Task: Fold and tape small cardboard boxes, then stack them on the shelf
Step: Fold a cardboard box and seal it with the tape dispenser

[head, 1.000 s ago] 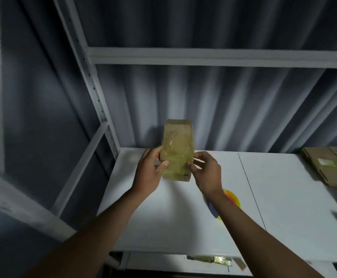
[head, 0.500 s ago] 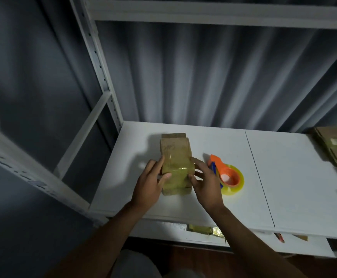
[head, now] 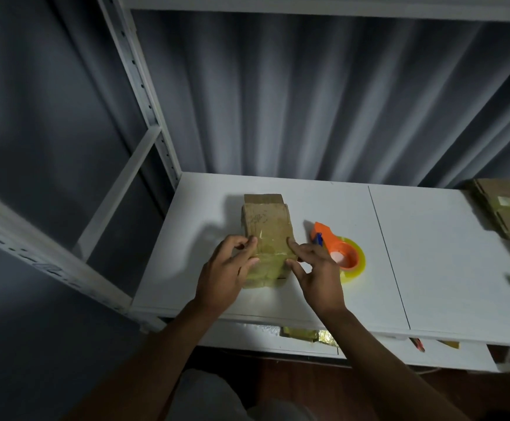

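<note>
A small brown cardboard box (head: 266,238) stands on a smooth white shelf board (head: 430,253), near the left end of the shelving unit. The box is a matte, slightly creased rectangular block, and its nearer half is wrapped in glossy, yellowish clear tape that catches the light. Faint pencil-like marks show on its bare upper face.

The person's left hand (head: 226,275) is against the left side of the box, fingers bent with the tips on the taped edge and the thumb lying across the near face. The right hand (head: 317,275) is on the box's right side, fingers fairly straight and spread, the forefinger tip on the taped top edge and the thumb at the side. Whether either hand truly clasps the box I cannot tell; both touch it.

Just right of the right hand lies a tape dispenser (head: 339,253): an orange plastic handle and hub holding a ring of translucent yellow tape, flat on the board.

At the far right edge sit flattened brown cardboard sheets (head: 509,208), stacked. A white perforated metal upright (head: 144,95) frames the shelf on the left, and pleated grey curtain fabric (head: 308,101) hangs behind. On a lower board under the front edge, crumpled shiny yellow tape scraps (head: 308,334) show.
</note>
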